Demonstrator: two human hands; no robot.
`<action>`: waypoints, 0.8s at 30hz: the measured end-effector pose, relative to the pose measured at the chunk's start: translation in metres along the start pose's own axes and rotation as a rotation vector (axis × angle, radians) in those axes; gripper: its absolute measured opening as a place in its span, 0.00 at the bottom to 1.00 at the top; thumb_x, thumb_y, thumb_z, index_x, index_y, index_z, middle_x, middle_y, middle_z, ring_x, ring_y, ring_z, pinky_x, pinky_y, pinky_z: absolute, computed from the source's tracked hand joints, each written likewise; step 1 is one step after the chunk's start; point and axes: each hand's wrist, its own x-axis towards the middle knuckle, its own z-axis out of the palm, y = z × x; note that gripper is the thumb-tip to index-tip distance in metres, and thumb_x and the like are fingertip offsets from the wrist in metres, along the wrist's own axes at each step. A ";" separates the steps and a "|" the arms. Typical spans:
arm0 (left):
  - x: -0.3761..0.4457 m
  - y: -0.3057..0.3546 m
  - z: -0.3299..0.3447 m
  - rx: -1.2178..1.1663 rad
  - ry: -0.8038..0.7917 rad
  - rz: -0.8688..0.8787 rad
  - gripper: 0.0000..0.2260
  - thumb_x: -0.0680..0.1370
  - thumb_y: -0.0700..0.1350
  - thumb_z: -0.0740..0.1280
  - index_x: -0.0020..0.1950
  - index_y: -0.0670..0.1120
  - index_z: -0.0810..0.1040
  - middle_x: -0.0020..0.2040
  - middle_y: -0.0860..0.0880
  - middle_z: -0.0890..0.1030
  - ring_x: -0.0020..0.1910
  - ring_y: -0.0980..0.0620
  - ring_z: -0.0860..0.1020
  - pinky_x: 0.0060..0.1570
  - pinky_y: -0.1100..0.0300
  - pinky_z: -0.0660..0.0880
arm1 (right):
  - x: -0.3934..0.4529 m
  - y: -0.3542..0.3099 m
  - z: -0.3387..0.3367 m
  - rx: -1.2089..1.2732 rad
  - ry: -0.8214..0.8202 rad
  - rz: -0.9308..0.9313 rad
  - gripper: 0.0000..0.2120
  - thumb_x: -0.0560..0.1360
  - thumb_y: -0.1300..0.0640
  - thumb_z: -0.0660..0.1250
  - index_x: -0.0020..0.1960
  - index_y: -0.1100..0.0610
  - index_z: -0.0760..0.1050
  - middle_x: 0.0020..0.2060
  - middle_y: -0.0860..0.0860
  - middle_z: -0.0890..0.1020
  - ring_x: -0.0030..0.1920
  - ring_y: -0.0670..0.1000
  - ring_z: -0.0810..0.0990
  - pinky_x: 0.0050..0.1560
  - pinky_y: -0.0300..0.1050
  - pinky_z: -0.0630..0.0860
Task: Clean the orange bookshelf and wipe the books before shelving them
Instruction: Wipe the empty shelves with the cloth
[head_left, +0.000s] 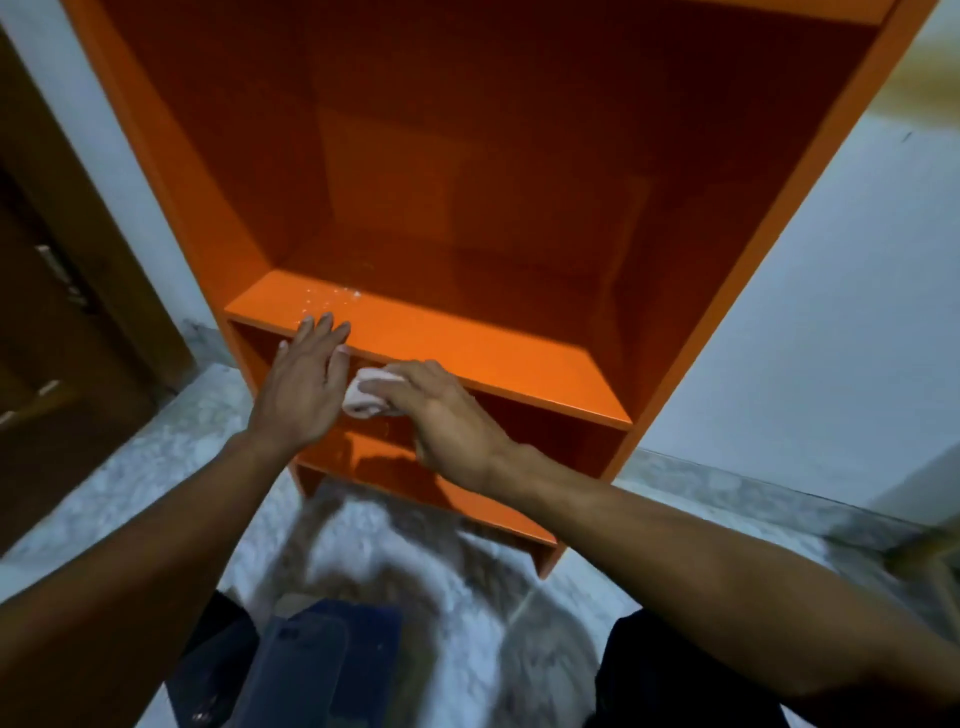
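Note:
The orange bookshelf (467, 208) stands against a white wall with its compartments bare. White specks or droplets (332, 297) lie on the left of its middle shelf board (467, 343). My left hand (304, 387) is flat with fingers straight, its fingertips at that board's front edge. My right hand (441, 415) grips a small white cloth (363, 397) just below the board's front edge, right beside my left hand. No books show on the shelves.
A brown wooden door (47, 338) is at the left. The marble floor (156, 467) spreads below. A dark blue object (322, 660), blurred, lies on the floor between my knees. A lower shelf board (457, 499) sits near the floor.

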 end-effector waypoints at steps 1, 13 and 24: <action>0.001 -0.003 -0.003 0.016 -0.006 0.005 0.20 0.86 0.46 0.53 0.78 0.46 0.65 0.80 0.47 0.60 0.80 0.49 0.52 0.77 0.44 0.48 | 0.005 0.001 -0.006 0.034 0.124 -0.028 0.31 0.64 0.68 0.55 0.66 0.60 0.76 0.61 0.59 0.78 0.59 0.61 0.75 0.61 0.54 0.71; -0.004 0.001 0.017 0.048 0.071 -0.024 0.22 0.85 0.51 0.52 0.79 0.48 0.61 0.81 0.48 0.56 0.81 0.48 0.48 0.77 0.43 0.47 | 0.019 0.093 -0.084 -0.044 -0.052 1.136 0.18 0.84 0.58 0.52 0.64 0.63 0.76 0.58 0.61 0.79 0.63 0.61 0.77 0.59 0.51 0.74; -0.008 0.002 0.013 0.131 0.030 -0.022 0.28 0.82 0.41 0.58 0.81 0.50 0.53 0.82 0.50 0.50 0.81 0.50 0.45 0.77 0.44 0.48 | 0.028 0.047 -0.020 -0.282 -0.012 0.450 0.19 0.81 0.42 0.56 0.67 0.48 0.72 0.69 0.56 0.73 0.67 0.62 0.71 0.65 0.55 0.66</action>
